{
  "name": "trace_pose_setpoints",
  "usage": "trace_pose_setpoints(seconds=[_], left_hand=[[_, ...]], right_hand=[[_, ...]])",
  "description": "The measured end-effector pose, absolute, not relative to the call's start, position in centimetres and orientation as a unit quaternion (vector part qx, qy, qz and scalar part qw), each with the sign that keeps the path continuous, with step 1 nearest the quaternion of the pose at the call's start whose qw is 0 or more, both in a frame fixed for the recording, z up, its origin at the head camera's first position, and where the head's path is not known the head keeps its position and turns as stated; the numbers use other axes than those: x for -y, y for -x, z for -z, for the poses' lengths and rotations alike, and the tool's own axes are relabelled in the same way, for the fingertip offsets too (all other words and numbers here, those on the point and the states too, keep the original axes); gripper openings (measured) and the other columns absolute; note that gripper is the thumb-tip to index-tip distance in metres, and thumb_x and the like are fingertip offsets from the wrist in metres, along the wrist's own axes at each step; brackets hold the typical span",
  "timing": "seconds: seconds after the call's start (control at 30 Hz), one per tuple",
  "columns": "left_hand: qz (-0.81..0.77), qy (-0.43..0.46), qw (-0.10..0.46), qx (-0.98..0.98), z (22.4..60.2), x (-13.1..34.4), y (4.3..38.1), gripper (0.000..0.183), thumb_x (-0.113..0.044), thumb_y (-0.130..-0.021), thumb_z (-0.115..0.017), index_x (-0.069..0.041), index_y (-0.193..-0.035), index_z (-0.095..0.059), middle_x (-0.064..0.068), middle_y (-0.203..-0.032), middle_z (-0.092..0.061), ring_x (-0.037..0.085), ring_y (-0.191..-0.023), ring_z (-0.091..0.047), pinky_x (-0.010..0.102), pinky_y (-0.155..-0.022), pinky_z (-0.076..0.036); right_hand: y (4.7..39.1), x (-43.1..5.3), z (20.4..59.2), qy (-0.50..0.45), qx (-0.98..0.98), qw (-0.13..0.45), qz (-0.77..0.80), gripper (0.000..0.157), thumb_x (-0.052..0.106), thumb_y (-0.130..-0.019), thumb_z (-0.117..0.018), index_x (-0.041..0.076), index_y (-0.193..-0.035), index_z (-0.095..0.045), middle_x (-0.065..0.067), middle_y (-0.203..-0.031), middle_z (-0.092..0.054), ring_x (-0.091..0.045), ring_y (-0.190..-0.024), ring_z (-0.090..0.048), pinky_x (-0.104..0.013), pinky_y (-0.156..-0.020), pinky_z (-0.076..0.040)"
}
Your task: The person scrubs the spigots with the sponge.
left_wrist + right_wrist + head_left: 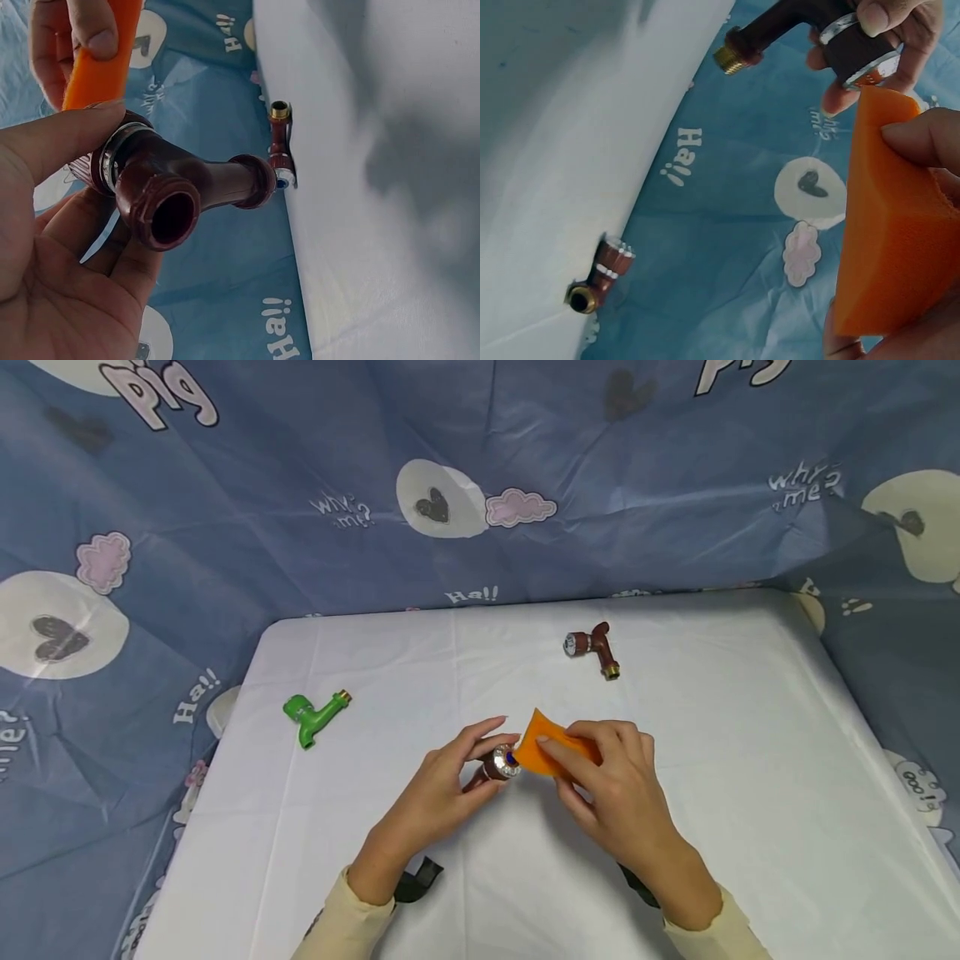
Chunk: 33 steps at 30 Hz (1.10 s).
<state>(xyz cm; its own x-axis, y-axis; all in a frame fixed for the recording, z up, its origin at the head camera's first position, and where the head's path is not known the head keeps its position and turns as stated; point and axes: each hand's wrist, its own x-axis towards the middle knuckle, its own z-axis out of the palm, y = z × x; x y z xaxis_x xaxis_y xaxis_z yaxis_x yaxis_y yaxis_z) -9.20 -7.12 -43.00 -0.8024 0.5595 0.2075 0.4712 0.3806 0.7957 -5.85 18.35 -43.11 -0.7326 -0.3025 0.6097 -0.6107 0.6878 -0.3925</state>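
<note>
the brown tap (217, 184), pinched by the left hand (442, 785), is best rubbed softly with the orange sponge (535, 760) pinched by the right hand (618, 777) at its three o'clock.

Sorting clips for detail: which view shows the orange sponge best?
Right wrist: the orange sponge looks largest there, much of its surface uncovered. Head shows it smaller, in the right hand; left wrist, just a strip cut by the top edge.
</note>
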Motion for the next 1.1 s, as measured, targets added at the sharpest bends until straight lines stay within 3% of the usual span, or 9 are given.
trace_pose_setpoints(seconds=[0.2, 0.43, 0.63, 0.9, 1.1], left_hand=[[-0.462, -0.313, 0.058, -0.828, 42.95, 7.07, 9.20, 0.085, -0.005, -0.090, -0.082, -0.024, -0.160, -0.037, -0.010, -0.144, -0.063, 0.012, -0.099, -0.060, 0.023, -0.062, -0.049], [-0.460, -0.308, 0.055, -0.831, 42.88, 7.17, 9.17, 0.087, -0.003, -0.090, -0.082, -0.027, -0.160, -0.036, -0.011, -0.144, -0.062, 0.012, -0.084, -0.057, 0.023, -0.060, -0.046], [-0.458, -0.314, 0.055, -0.830, 42.85, 7.05, 9.09, 0.085, -0.004, -0.091, -0.082, -0.023, -0.160, -0.037, -0.009, -0.144, -0.063, 0.011, -0.102, -0.061, 0.023, -0.065, -0.050], [-0.458, -0.311, 0.053, -0.831, 42.91, 7.10, 9.22, 0.088, -0.002, -0.090, -0.082, -0.027, -0.161, -0.035, -0.010, -0.145, -0.062, 0.011, -0.088, -0.058, 0.023, -0.060, -0.045], [-0.451, -0.316, 0.052, -0.834, 43.00, 6.86, 9.28, 0.088, -0.002, -0.090, -0.082, -0.026, -0.161, -0.035, -0.011, -0.145, -0.062, 0.010, -0.101, -0.061, 0.031, -0.066, -0.050]], right_hand=[[6.05, -18.19, 42.97, -0.266, 0.881, 0.256, -0.297, 0.034, 0.014, -0.089, -0.071, 0.015, -0.123, -0.077, -0.015, -0.121, -0.063, -0.038, -0.107, -0.051, -0.053, -0.080, -0.035], [5.76, -18.39, 42.95, -0.256, 0.886, 0.251, -0.293, 0.037, 0.012, -0.086, -0.074, 0.015, -0.123, -0.077, -0.015, -0.120, -0.063, -0.038, -0.107, -0.051, -0.053, -0.080, -0.035], [5.86, -18.15, 42.86, -0.257, 0.886, 0.257, -0.288, 0.035, 0.013, -0.088, -0.073, 0.015, -0.123, -0.077, -0.015, -0.121, -0.064, -0.038, -0.107, -0.052, -0.054, -0.081, -0.035], [5.60, -18.74, 43.07, -0.250, 0.890, 0.248, -0.288, 0.037, 0.013, -0.086, -0.076, 0.015, -0.124, -0.077, -0.015, -0.122, -0.063, -0.038, -0.107, -0.051, -0.054, -0.081, -0.035], [5.77, -18.78, 42.99, -0.250, 0.891, 0.248, -0.287, 0.035, 0.014, -0.088, -0.073, 0.015, -0.123, -0.078, -0.015, -0.121, -0.063, -0.038, -0.107, -0.051, -0.054, -0.081, -0.035]])
